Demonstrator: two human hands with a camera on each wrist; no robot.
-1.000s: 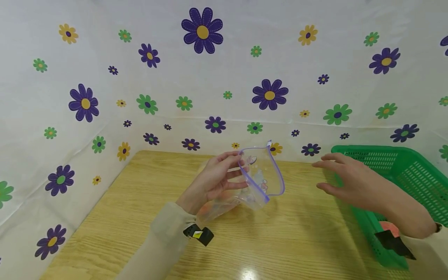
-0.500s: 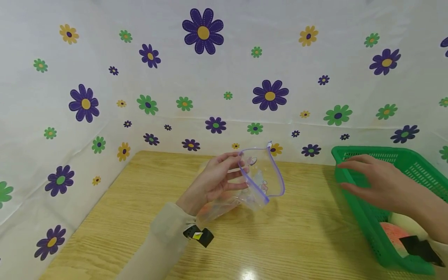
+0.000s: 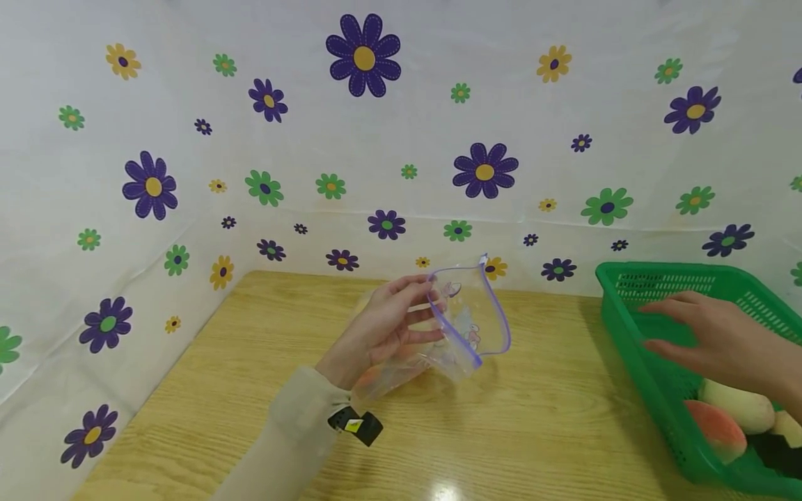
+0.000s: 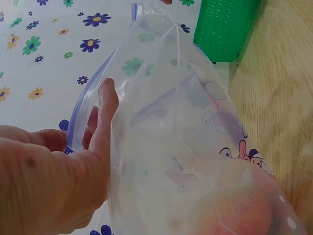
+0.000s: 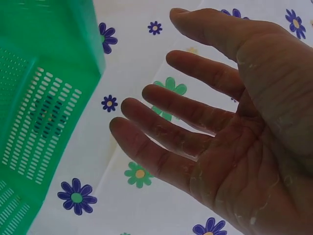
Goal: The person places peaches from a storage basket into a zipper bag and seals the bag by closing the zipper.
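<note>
My left hand holds a clear zip bag by its purple-edged mouth, which gapes to the right. Cartoon figures are printed on the plastic. In the left wrist view, a round orange-red fruit like a peach shows through the bag's lower part. My right hand is over the green basket, fingers spread and holding nothing. Inside the basket, near its front, lie a red-and-yellow peach and a pale yellow oblong fruit. Another pale fruit is partly hidden by the dark wrist strap.
The wooden table runs under both arms. A white cloth printed with flowers rises behind and to the left of it. The basket stands at the table's right, its perforated walls higher than the fruit.
My right hand has moved right, from beside the basket's left edge to over its inside, uncovering the fruit. The left hand and bag have stayed nearly still.
</note>
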